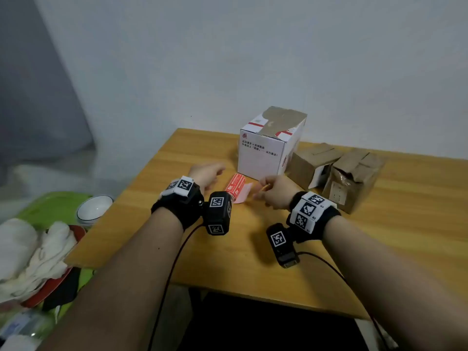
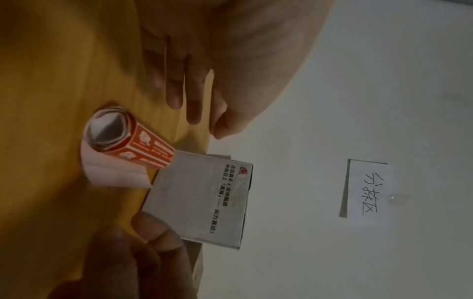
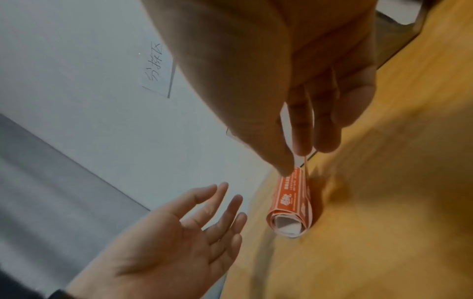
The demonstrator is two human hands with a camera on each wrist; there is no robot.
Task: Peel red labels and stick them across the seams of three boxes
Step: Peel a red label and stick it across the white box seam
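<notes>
A roll of red labels [image 1: 236, 187] [image 2: 133, 141] [image 3: 290, 208] lies on the wooden table [image 1: 253, 249] between my hands, a white backing flap loose at its end. My left hand [image 1: 210, 173] [image 2: 189, 97] [image 3: 194, 226] hovers just left of the roll, fingers straight, holding nothing. My right hand [image 1: 264, 191] [image 3: 298, 161] pinches a thin red label [image 3: 305, 161], seen edge-on, between thumb and forefinger just right of the roll. Behind stands a white box [image 1: 268, 148] [image 2: 202, 202] with red tape. Two brown cardboard boxes [image 1: 312, 162] [image 1: 353, 178] sit to its right.
Left of the table, on a green surface, are a white bowl [image 1: 94, 208] and white cloths on a red plate [image 1: 38, 252]. A handwritten paper note [image 2: 368, 190] [image 3: 158, 66] hangs on the wall. Cables trail from both wrist cameras over the table's near edge.
</notes>
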